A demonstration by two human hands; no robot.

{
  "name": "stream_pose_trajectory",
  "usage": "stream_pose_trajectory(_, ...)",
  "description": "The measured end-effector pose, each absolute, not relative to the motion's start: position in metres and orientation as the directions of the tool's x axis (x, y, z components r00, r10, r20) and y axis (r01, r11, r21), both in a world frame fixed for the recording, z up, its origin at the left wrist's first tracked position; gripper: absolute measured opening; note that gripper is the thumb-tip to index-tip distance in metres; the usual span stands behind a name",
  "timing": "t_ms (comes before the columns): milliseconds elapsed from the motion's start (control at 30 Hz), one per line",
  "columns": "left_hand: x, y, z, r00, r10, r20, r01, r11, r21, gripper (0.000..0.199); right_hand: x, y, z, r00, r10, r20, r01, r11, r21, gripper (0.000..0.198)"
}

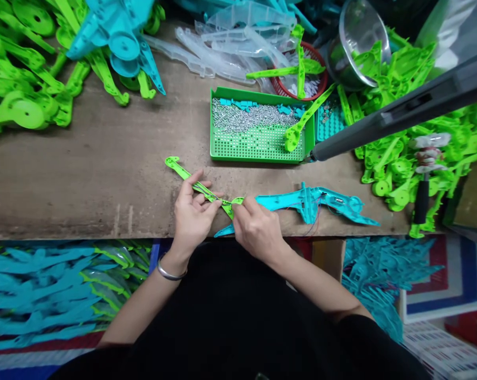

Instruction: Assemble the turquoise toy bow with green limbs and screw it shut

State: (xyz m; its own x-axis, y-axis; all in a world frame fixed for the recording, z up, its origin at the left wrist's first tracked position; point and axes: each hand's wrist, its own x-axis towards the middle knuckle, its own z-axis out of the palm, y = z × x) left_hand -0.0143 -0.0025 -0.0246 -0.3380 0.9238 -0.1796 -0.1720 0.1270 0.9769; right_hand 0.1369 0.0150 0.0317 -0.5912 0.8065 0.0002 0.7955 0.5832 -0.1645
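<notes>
My left hand pinches a long bright-green plastic part with a hooked far end and a thin dark strand along its channel. At the part's near, rounded end, the closed fingers of my right hand press; whatever lies between those fingertips is hidden. Under and beside the right hand lies a blue, bow-shaped plastic shell, flat on the bench, with thin red and blue wires at its right half. Its left tip shows below the green part. Beyond my hands stands a green perforated tray with small silver screws and blue pieces.
A grey bar-like tool slants in from the right to the tray's corner. Green parts are heaped left and right, where a hammer lies. Behind are a red basket and metal bowl. Blue shells fill crates below.
</notes>
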Motion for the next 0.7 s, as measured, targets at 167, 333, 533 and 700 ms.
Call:
stream_pose_trajectory(167, -0.017, -0.002, -0.023, -0.319, 0.935, -0.153, -0.136, 0.114, 0.984, 0.070, 0.155, 0.009, 0.033, -0.661, 0.748, 0.055, 0.709, 0.647, -0.283, 0.031)
stream_pose_trajectory(333, -0.019, -0.001, -0.020, -0.311, 0.937, -0.160, -0.175, 0.109, 0.979, 0.070, 0.167, 0.020, 0.030, -0.547, 0.835, 0.059, 0.642, 0.464, -0.611, 0.022)
stream_pose_trajectory(533, -0.017, 0.000, -0.019, -0.293, 0.943, -0.160, -0.148, 0.121, 0.982, 0.069, 0.165, 0.032, 0.032, -0.458, 0.886, -0.067, 0.724, 0.329, -0.606, 0.014)
stream_pose_trajectory(700, -0.024, 0.000, -0.018, -0.283, 0.945, -0.166, -0.051, 0.159, 0.986, 0.076, 0.161, 0.036, 0.033, -0.449, 0.888, -0.102, 0.761, 0.320, -0.564, 0.013)
